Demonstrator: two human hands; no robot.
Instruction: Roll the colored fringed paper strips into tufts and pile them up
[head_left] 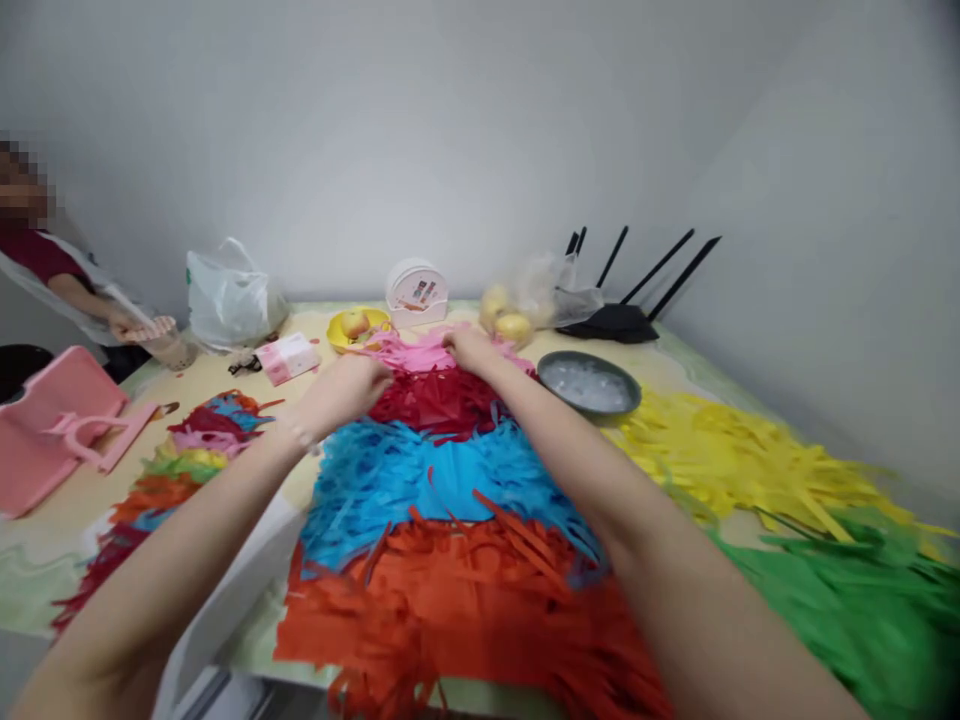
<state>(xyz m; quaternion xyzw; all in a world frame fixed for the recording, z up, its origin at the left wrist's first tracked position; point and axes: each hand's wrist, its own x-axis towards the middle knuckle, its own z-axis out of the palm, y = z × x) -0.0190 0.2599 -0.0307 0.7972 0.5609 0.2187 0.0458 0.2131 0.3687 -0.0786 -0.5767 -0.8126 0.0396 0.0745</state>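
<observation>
Pink fringed paper (411, 352) lies at the far end of a row of coloured fringed papers. My left hand (358, 384) is closed at its left side, though blur softens the fingers. On the right side, my right hand (469, 350) pinches the pink strips with bent fingers. Nearer to me come dark red fringed paper (442, 402), blue fringed paper (450, 475) and orange-red fringed paper (465, 610). The orange-red piece hangs over the table's front edge.
Right: dark bowl (589, 383), yellow strips (720, 455), green strips (847, 590), black router (615, 322). Behind: yellow dish (341, 335), round white box (417, 290), bagged yellow fruit (514, 325). Left: multicoloured fringe (161, 490), pink stand (56, 430), plastic bag (232, 300), person's hand (124, 325) at a cup (171, 345).
</observation>
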